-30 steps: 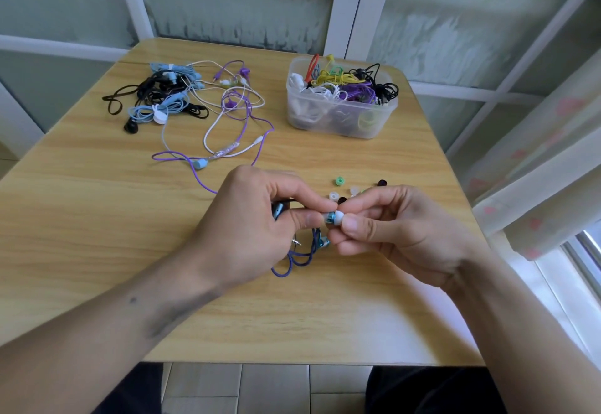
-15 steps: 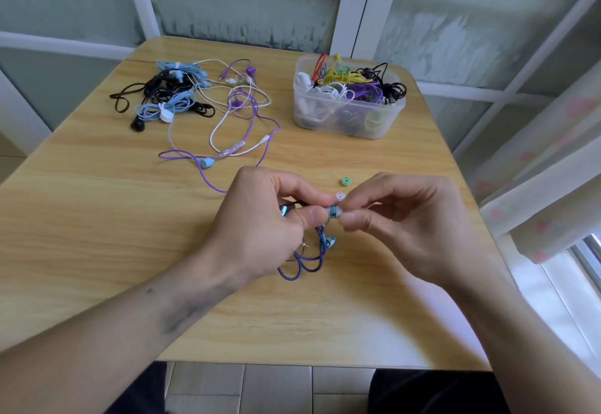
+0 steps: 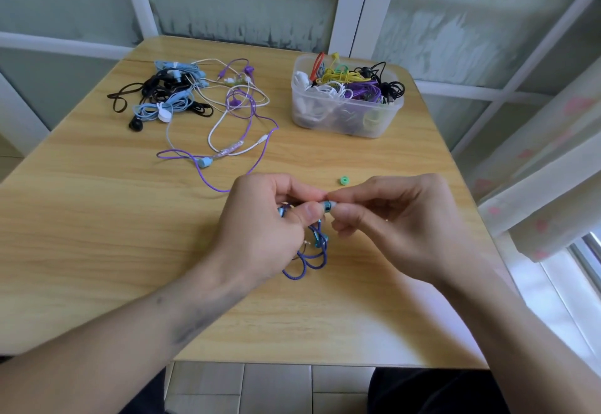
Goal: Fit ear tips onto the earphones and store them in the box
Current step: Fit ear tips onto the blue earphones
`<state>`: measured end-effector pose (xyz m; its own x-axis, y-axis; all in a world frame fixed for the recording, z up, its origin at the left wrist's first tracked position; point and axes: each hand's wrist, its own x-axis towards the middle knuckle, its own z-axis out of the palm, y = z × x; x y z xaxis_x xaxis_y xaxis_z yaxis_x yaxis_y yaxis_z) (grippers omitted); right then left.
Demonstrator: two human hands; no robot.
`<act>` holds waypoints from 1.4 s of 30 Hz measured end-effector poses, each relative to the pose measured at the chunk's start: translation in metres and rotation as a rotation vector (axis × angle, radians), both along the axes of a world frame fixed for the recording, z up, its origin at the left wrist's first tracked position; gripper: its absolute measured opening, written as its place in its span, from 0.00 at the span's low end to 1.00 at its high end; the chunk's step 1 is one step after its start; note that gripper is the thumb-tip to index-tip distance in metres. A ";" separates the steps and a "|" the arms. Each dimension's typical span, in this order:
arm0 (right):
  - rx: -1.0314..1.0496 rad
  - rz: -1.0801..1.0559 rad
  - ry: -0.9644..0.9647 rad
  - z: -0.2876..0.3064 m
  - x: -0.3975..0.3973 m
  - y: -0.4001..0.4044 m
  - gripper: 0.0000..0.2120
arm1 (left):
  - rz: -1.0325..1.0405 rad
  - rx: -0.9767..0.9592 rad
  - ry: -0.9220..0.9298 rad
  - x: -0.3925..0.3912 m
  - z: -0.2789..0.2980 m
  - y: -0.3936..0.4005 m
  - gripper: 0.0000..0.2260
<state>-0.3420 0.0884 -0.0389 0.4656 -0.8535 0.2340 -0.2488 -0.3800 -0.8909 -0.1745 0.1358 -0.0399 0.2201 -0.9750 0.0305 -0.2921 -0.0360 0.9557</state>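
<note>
My left hand [image 3: 260,228] pinches a metallic blue earbud [image 3: 327,206] between thumb and forefinger, above the middle of the table. Its dark blue braided cable [image 3: 309,259] hangs in loops below the hand. My right hand [image 3: 396,218] meets it from the right, its fingertips pinching a white ear tip against the earbud's end; the tip is mostly hidden by the fingers. A loose green ear tip [image 3: 344,180] lies just behind the hands. The clear plastic box [image 3: 344,120], holding several coloured earphones, stands at the back right.
A tangle of earphones [image 3: 182,94] in black, light blue, white and purple lies at the back left. A purple cable [image 3: 208,182] trails from it toward my left hand. The wooden table [image 3: 97,234] has a curtain [image 3: 546,166] past its right edge.
The camera view has shifted slightly. My right hand's fingers have closed further over the white ear tip, which showed more a second ago. The other loose tips behind the hands are now covered.
</note>
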 end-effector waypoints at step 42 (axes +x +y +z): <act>0.111 -0.015 -0.154 0.005 -0.004 0.001 0.09 | -0.080 -0.242 -0.203 0.011 0.000 -0.005 0.07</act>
